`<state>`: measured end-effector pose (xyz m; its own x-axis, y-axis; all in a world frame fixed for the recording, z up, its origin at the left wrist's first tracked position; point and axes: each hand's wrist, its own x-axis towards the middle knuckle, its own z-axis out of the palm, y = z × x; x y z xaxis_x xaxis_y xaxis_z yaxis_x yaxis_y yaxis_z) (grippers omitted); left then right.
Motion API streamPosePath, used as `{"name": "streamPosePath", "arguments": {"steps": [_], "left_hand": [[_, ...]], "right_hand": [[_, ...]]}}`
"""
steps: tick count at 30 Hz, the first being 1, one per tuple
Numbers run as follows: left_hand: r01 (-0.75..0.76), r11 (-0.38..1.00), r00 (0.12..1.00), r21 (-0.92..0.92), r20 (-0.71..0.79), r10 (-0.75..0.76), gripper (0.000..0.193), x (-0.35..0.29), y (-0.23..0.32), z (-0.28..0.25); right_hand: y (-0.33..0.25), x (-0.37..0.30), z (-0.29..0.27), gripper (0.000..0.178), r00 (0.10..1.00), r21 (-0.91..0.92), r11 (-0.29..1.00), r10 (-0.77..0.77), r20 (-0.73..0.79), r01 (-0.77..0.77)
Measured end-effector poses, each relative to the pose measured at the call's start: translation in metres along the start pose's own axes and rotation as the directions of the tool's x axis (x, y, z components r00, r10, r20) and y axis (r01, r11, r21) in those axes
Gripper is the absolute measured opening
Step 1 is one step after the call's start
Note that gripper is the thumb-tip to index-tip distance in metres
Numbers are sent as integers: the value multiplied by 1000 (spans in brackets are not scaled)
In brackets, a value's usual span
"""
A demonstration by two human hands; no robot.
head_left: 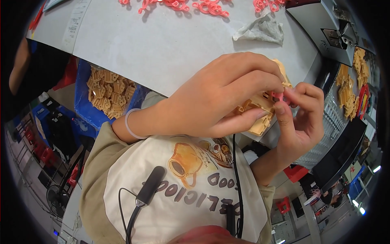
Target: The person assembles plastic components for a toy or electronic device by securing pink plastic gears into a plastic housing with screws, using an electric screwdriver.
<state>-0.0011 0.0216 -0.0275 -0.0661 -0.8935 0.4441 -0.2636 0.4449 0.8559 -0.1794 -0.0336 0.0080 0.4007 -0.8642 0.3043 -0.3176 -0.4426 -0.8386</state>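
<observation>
My left hand [221,95] is closed around a tan moulded plastic part [262,127], with the thumb on its near side and the fingers over the top. Much of that part is hidden behind the hand. Pinched between the thumb and fingers of my right hand [304,120] is a small pink plastic piece [278,96]. It meets the tan part, and my left fingertips are right beside it. Whether the pink piece is seated in the tan part I cannot tell.
Several pink plastic parts [209,8] lie along the far side of the grey table [146,49], near a crumpled tissue [262,31]. A grey machine [321,30] stands at the far right. More tan parts [347,93] lie beyond it. Left, a blue bin [82,91] holds many tan parts.
</observation>
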Motion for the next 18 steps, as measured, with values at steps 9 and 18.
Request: {"name": "streamPosePath", "arguments": {"steps": [9,18], "left_hand": [[17,999,999,-42,38,-16,41,4,-1,-1],[-6,1000,997,-19,74,7,41,6,-3,-3]], "right_hand": [[6,-1,-2,28,997,78,994,79,11,-80],[-3,2,-4,24,992,7,996,85,90,-86]]}}
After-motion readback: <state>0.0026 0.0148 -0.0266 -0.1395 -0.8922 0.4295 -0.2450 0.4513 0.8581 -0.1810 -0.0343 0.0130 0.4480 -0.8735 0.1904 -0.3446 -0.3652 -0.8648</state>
